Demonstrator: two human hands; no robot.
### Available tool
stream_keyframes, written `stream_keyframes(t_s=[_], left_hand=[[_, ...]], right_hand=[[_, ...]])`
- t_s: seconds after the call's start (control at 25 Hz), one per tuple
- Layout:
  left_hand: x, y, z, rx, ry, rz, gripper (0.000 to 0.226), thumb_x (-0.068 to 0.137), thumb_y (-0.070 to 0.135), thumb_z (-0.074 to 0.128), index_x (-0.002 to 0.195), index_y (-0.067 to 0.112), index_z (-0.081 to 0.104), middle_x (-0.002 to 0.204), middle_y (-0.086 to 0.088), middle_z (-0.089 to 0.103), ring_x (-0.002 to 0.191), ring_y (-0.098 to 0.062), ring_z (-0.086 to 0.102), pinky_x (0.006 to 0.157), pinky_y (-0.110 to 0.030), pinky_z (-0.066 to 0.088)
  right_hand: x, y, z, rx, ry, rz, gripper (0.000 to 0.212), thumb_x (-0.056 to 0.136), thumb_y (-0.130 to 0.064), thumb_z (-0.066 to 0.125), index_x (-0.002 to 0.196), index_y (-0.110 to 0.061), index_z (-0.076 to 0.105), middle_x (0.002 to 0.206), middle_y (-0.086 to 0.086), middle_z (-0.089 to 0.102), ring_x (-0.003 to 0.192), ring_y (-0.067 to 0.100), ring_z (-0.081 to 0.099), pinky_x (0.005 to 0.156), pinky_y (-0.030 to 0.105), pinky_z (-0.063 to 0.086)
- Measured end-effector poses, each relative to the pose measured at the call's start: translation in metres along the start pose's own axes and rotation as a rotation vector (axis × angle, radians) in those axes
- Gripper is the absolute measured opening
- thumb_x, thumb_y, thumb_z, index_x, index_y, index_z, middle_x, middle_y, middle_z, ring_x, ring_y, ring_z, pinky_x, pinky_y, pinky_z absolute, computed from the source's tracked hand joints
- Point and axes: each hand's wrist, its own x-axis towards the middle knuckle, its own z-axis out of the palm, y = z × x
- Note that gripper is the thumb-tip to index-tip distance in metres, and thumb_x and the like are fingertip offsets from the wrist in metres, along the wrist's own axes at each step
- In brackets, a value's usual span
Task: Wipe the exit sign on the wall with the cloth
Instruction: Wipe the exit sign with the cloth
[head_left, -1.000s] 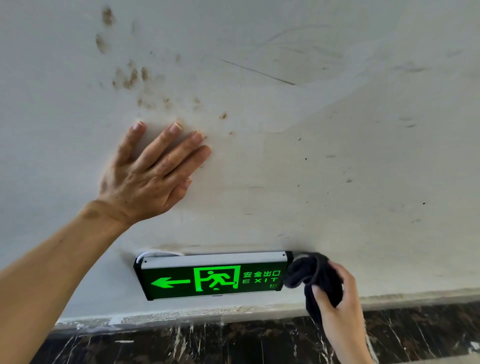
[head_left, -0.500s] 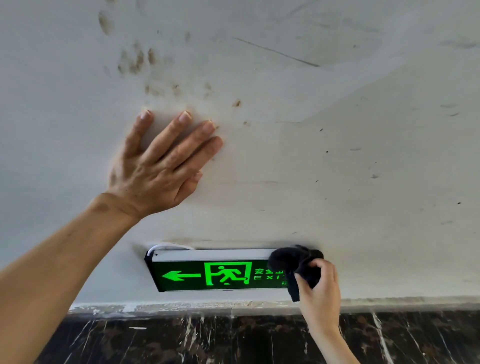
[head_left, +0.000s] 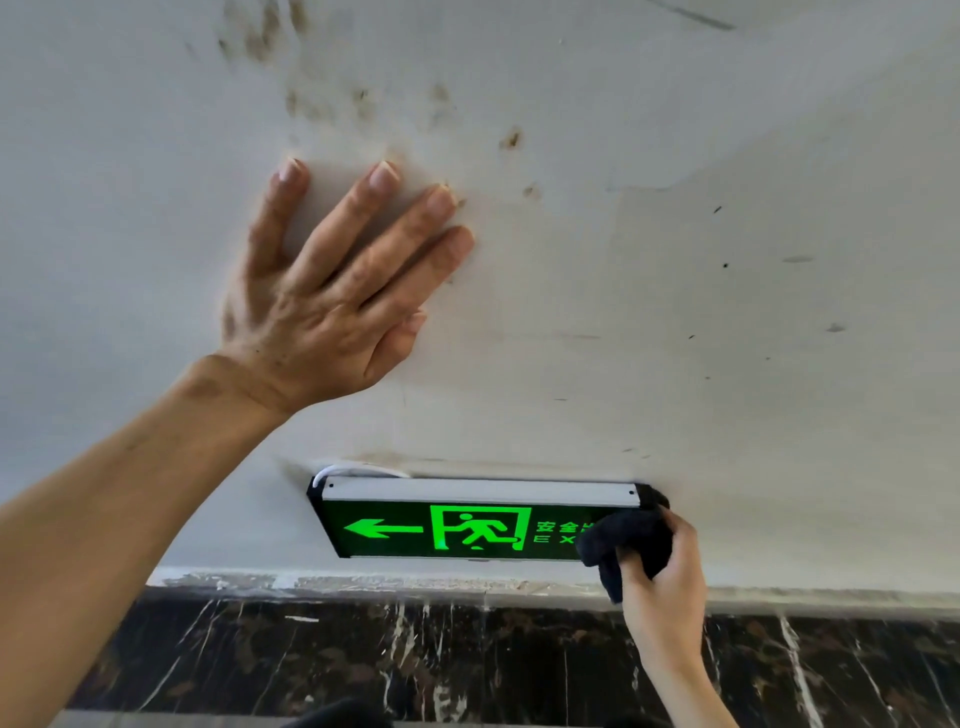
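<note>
A lit green exit sign (head_left: 457, 527) with an arrow and a running figure hangs low on the white wall (head_left: 727, 312). My right hand (head_left: 662, 577) is closed around a dark cloth (head_left: 623, 538) and presses it on the sign's right end, hiding the last letters. Well above the sign, my left hand (head_left: 332, 291) lies flat on the wall with its fingers spread and nothing in it.
Brown smudges (head_left: 363, 98) and small dark specks mark the wall above and to the right. A thin white cable (head_left: 353, 470) loops out at the sign's top left corner. Below the wall runs a dark marble skirting (head_left: 467, 660).
My right hand has slid the cloth from beside the sign's right end onto its face, where it rubs the right corner. The left hand has stayed flat on the wall.
</note>
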Motion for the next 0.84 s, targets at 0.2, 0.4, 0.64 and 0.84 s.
stream_keyframes(t_s=[0.2, 0.4, 0.64, 0.84], left_hand=[[-0.001, 0.0, 0.0, 0.003, -0.008, -0.006, 0.063, 0.094, 0.037, 0.037, 0.154, 0.017, 0.036, 0.161, -0.002, 0.027, 0.149, -0.028, 0.024, 0.12, -0.055, 0.013], [0.001, 0.0, 0.001, 0.01, -0.002, 0.004, 0.062, 0.094, 0.036, 0.036, 0.153, 0.017, 0.037, 0.159, -0.003, 0.029, 0.149, -0.028, 0.024, 0.12, -0.055, 0.014], [0.001, 0.0, 0.0, 0.017, -0.01, 0.003, 0.062, 0.094, 0.035, 0.038, 0.154, 0.017, 0.037, 0.157, -0.004, 0.034, 0.145, -0.03, 0.028, 0.119, -0.056, 0.015], [0.002, 0.0, 0.0, 0.017, 0.003, -0.001, 0.063, 0.093, 0.034, 0.04, 0.154, 0.017, 0.035, 0.155, -0.003, 0.036, 0.144, -0.03, 0.028, 0.118, -0.055, 0.016]], right_hand=[[-0.004, 0.023, 0.011, -0.112, -0.112, 0.112, 0.039, 0.079, 0.009, 0.058, 0.104, -0.019, 0.048, 0.104, 0.004, 0.059, 0.096, 0.022, 0.059, 0.079, 0.039, 0.049], [0.001, 0.035, 0.019, -0.066, -0.174, 0.238, 0.044, 0.069, 0.014, 0.046, 0.086, -0.028, 0.048, 0.088, 0.009, 0.063, 0.079, 0.028, 0.064, 0.066, 0.045, 0.055], [-0.004, 0.047, 0.033, 0.411, 0.064, 0.678, 0.045, 0.081, 0.012, 0.044, 0.108, -0.023, 0.053, 0.104, 0.013, 0.06, 0.092, 0.031, 0.058, 0.086, 0.054, 0.049], [-0.026, 0.057, 0.04, 0.905, 0.015, 0.856, 0.05, 0.087, 0.009, 0.045, 0.127, -0.02, 0.053, 0.117, 0.015, 0.053, 0.109, 0.038, 0.052, 0.098, 0.061, 0.039]])
